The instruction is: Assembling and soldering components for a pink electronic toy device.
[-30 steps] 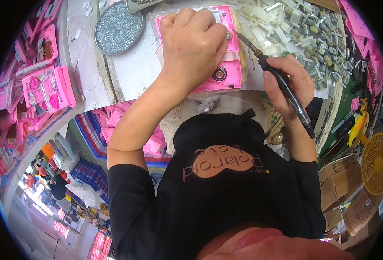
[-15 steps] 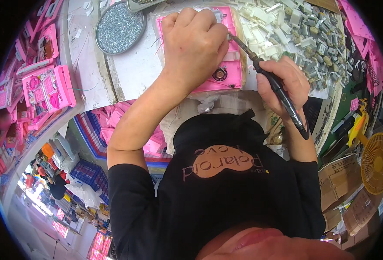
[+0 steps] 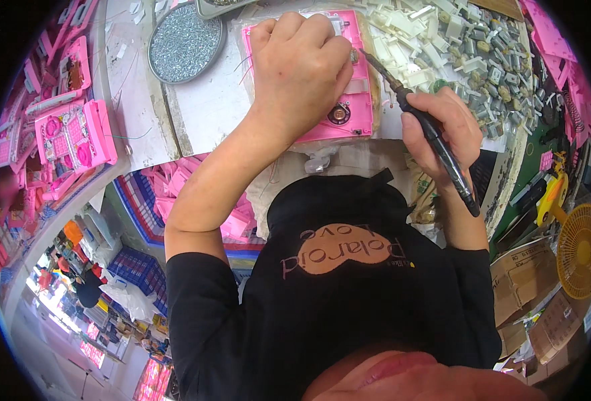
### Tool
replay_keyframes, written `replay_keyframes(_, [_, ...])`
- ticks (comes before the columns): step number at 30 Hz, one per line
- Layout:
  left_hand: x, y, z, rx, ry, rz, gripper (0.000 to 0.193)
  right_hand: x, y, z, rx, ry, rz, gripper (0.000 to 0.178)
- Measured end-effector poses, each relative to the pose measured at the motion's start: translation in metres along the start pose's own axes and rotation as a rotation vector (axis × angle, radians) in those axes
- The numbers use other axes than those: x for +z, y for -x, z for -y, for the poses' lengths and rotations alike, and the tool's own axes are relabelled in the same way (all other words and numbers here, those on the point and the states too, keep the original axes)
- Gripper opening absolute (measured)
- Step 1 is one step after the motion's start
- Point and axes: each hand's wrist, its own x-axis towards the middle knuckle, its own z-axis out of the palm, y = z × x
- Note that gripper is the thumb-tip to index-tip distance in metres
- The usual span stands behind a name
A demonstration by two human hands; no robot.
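Note:
A pink plastic casing lies on the bench in front of me, with a small round speaker-like part set in its near portion. My left hand rests over the casing with its fingers curled; whatever they pinch is hidden beneath the hand. In my right hand is a black-handled soldering iron, gripped like a pen. Its thin tip points up and left over the casing's right edge, a little apart from a small metal part there.
A round dish of small metal screws stands left of the casing. White plastic pieces and grey motor-like parts are heaped at the right. Pink toy assemblies crowd the far left. A yellow fan stands at lower right.
My right hand has drawn the soldering iron slightly back to the right, lifting its tip off the metal part on the casing. The left hand stays in place.

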Motion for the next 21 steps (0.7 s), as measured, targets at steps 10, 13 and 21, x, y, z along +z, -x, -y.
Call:
replay_keyframes(10, [0.0, -0.001, 0.001, 0.029, -0.01, 0.019, 0.015, -0.01, 0.003, -0.002, 0.047, -0.033, -0.061, 0.028])
replay_keyframes(13, [-0.005, -0.001, 0.0, -0.001, -0.033, 0.07, 0.01, -0.017, 0.002, 0.003, 0.097, 0.019, -0.046, 0.029])
replay_keyframes(21, [-0.007, -0.002, -0.003, -0.026, -0.033, 0.088, 0.01, -0.019, 0.002, -0.002, 0.046, -0.009, -0.07, 0.029])
